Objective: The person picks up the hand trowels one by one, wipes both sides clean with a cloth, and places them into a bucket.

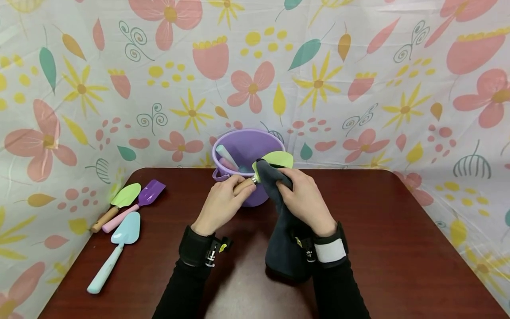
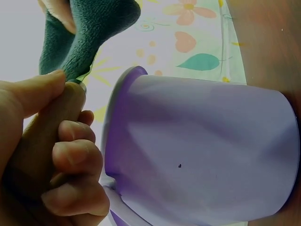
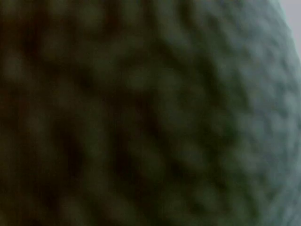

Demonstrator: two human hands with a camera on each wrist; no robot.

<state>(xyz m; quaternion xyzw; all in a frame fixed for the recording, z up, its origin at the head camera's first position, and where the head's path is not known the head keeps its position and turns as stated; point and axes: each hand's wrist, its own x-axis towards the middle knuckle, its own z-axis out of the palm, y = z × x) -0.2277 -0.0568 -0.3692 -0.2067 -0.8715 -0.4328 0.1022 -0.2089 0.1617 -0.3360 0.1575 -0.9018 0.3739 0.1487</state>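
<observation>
My left hand point(image 1: 223, 201) grips the wooden handle point(image 2: 42, 141) of a small toy trowel with a light green blade point(image 1: 279, 158). My right hand point(image 1: 304, 199) holds a dark grey cloth point(image 1: 284, 241) wrapped over the blade near the handle's metal collar. Both hands are in front of a purple bucket point(image 1: 249, 148) at the back of the brown table point(image 1: 398, 248). In the left wrist view the bucket point(image 2: 202, 150) fills the right side and the cloth point(image 2: 84, 33) hangs above my fingers point(image 2: 75, 160). The right wrist view shows only blurred cloth point(image 3: 150, 113).
Inside the bucket stand other pastel tool handles point(image 1: 228, 157). On the table's left lie a green trowel with a wooden handle point(image 1: 117, 206), a purple shovel with a pink handle point(image 1: 137, 204) and a light blue trowel point(image 1: 115, 250). A floral sheet point(image 1: 358, 79) surrounds the table.
</observation>
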